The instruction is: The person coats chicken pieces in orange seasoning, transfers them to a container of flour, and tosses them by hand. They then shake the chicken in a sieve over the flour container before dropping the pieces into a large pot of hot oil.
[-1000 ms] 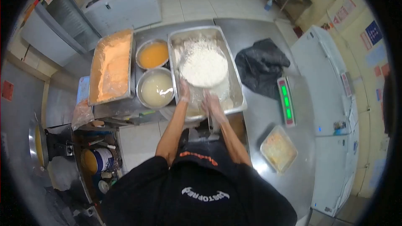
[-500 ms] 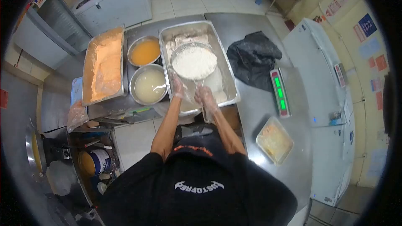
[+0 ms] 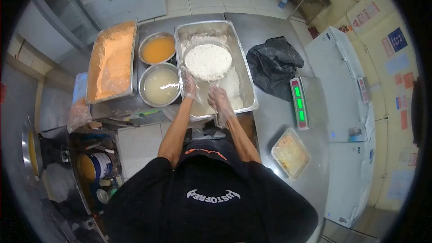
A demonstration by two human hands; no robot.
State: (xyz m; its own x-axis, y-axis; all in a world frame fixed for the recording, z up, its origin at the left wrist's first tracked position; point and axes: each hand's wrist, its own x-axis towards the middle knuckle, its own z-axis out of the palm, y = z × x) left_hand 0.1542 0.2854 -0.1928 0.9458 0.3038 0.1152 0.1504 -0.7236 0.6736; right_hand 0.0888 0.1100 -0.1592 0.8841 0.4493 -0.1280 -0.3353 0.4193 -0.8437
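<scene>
A round sieve (image 3: 208,61) heaped with white flour is held over a deep steel pan (image 3: 246,85). My right hand (image 3: 219,99), in a clear plastic glove, is closed around the sieve's handle on the near side. My left hand (image 3: 191,87), also gloved, is at the sieve's lower left rim; its fingers are partly hidden. Loose flour (image 3: 231,85) lies in the pan beneath and to the right of the sieve. What lies directly under the sieve is hidden.
Left of the pan stand a bowl of orange liquid (image 3: 157,50), a bowl of cloudy liquid (image 3: 159,85) and a pan of orange powder (image 3: 112,65). On the right are a black plastic bag (image 3: 274,65), a digital scale (image 3: 300,103) and a clear container (image 3: 291,153).
The sieve has shifted slightly left within the pan, with both hands staying at it. The whole view has tilted a little. The bowls and scale stay in place.
</scene>
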